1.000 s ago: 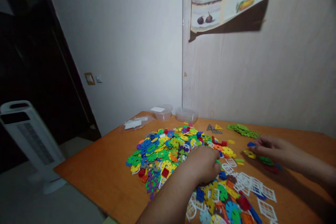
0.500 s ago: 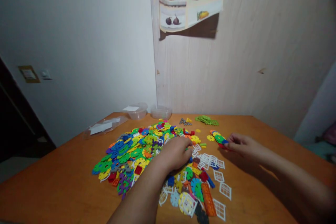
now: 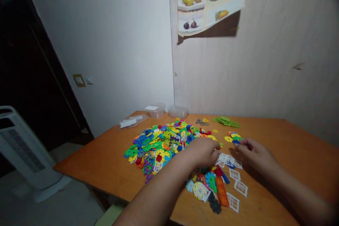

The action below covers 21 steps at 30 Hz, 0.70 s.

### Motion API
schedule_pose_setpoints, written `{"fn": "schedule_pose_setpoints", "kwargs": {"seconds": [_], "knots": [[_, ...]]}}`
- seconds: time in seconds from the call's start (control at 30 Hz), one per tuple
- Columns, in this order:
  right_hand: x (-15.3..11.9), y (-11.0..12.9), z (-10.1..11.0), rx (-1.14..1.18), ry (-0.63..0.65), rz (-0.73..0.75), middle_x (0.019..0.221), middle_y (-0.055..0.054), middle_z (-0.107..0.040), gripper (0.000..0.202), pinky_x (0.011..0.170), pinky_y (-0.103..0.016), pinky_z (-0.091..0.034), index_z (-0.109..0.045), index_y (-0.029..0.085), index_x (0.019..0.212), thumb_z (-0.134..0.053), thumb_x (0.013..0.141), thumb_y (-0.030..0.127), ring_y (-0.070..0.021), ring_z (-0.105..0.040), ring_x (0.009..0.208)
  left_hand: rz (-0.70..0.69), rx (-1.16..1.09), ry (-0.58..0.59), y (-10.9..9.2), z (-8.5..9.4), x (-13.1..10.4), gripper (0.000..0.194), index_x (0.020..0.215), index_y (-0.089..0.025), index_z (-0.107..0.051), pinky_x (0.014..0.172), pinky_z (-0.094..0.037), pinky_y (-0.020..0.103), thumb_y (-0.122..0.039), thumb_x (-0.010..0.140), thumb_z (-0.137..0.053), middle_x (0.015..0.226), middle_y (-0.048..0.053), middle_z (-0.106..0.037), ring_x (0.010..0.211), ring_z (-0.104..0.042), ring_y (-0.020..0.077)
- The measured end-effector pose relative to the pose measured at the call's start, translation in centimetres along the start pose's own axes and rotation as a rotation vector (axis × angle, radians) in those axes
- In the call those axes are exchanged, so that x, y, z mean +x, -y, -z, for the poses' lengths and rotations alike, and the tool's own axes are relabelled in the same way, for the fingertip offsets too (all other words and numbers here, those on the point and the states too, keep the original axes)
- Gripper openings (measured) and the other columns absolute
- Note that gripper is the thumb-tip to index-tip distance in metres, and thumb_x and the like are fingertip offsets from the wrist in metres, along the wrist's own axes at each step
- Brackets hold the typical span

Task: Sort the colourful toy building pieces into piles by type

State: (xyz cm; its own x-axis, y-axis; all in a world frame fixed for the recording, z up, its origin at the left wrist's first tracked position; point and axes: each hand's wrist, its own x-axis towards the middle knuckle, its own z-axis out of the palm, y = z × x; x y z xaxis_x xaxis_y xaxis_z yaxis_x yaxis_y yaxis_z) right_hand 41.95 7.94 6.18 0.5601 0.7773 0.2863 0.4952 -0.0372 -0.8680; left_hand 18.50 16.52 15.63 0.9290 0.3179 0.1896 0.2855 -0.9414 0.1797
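My left hand (image 3: 205,152) is over the right part of a large heap of colourful plastic building pieces (image 3: 150,141). Its fingers curl downward, and whatever they grip is hidden. To the right, my right hand (image 3: 255,151) has its thumb and fingers pinched together. Their tips are at the near end of a small overlapping group of notched discs (image 3: 235,136) in orange, yellow, green and blue. White window-frame pieces (image 3: 228,160) lie between the hands. Closer to me are an orange rectangular piece (image 3: 221,191) and a black notched disc (image 3: 214,203).
Light green pieces (image 3: 226,122) and small grey pieces (image 3: 201,122) lie at the back of the wooden table (image 3: 103,155). Clear plastic tubs (image 3: 156,110) stand by the wall, beside a clear bag with white paper (image 3: 129,122). A white fan-like appliance (image 3: 25,152) stands left.
The view has swung left, bringing the white appliance and more floor into sight. My left hand stays over the heap. My right hand remains by the disc group, its fingers still pinched.
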Motion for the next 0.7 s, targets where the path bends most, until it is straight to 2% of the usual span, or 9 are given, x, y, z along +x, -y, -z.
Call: {"fn": "schedule_pose_setpoints", "kwargs": {"seconds": [0.07,0.13,0.23,0.33,0.43,0.53,0.7], "knots": [[0.2,-0.3,0.8,-0.086,-0.029,0.015,0.063,0.001,-0.058,0.033,0.049,-0.026,-0.036,-0.064,0.019,0.083,-0.064,0.082,0.052,-0.0145,-0.050,0.056,-0.006,-0.009,-0.061,-0.9,-0.1,-0.7,0.036,0.105,-0.020,-0.071,0.086,-0.051,0.040,-0.043,0.099,-0.045,0.104,0.011,-0.073,0.099,-0.066,0.0273],[0.4,-0.4,1.5,-0.121,-0.074,0.030,0.063,0.000,-0.060,0.034,0.051,-0.026,-0.036,-0.065,0.019,0.083,-0.062,0.082,0.053,-0.0148,-0.051,0.057,-0.077,-0.022,-0.116,-2.3,-0.9,-1.9,0.046,0.110,-0.020,-0.069,0.093,-0.047,0.044,-0.056,0.098,-0.043,0.110,0.011,-0.071,0.107,-0.062,0.0286],[0.5,-0.4,2.2,-0.073,-0.115,0.031,0.066,0.000,-0.063,0.033,0.053,-0.026,-0.038,-0.065,0.019,0.084,-0.064,0.079,0.052,-0.0160,-0.054,0.061,-0.265,-0.018,-0.073,-4.7,-3.0,-3.7,0.061,0.117,-0.023,-0.067,0.103,-0.040,0.050,-0.073,0.091,-0.045,0.123,0.011,-0.066,0.119,-0.056,0.0318],[0.3,-0.2,2.4,-0.001,-0.131,0.004,0.065,-0.001,-0.064,0.032,0.053,-0.025,-0.038,-0.064,0.020,0.082,-0.066,0.077,0.051,-0.0168,-0.056,0.062,-0.348,0.036,-0.025,-5.9,-4.8,-4.6,0.064,0.125,-0.024,-0.063,0.113,-0.028,0.057,-0.074,0.092,-0.039,0.130,0.012,-0.063,0.130,-0.049,0.0343],[0.1,0.2,2.7,0.032,-0.124,-0.018,0.062,0.001,-0.062,0.030,0.051,-0.025,-0.037,-0.061,0.022,0.079,-0.066,0.076,0.051,-0.0169,-0.055,0.060,-0.302,0.103,-0.037,-5.4,-5.5,-4.1,0.057,0.124,-0.024,-0.063,0.115,-0.023,0.059,-0.067,0.097,-0.039,0.128,0.012,-0.064,0.127,-0.051,0.0332],[0.1,0.4,3.1,0.058,-0.114,-0.071,0.059,0.002,-0.059,0.029,0.049,-0.025,-0.035,-0.058,0.023,0.077,-0.066,0.073,0.050,-0.0162,-0.052,0.056,-0.227,0.158,-0.060,-3.8,-5.3,-3.2,0.045,0.118,-0.023,-0.065,0.116,-0.022,0.059,-0.058,0.098,-0.044,0.120,0.010,-0.067,0.122,-0.053,0.0311],[0.5,-0.7,4.2,0.014,-0.060,-0.124,0.058,0.003,-0.055,0.026,0.047,-0.025,-0.032,-0.052,0.023,0.075,-0.060,0.076,0.048,-0.0139,-0.047,0.052,-0.138,0.225,-0.076,-1.3,-5.0,-2.6,0.038,0.114,-0.024,-0.066,0.117,-0.021,0.060,-0.053,0.098,-0.049,0.113,0.008,-0.068,0.119,-0.054,0.0291]]}}
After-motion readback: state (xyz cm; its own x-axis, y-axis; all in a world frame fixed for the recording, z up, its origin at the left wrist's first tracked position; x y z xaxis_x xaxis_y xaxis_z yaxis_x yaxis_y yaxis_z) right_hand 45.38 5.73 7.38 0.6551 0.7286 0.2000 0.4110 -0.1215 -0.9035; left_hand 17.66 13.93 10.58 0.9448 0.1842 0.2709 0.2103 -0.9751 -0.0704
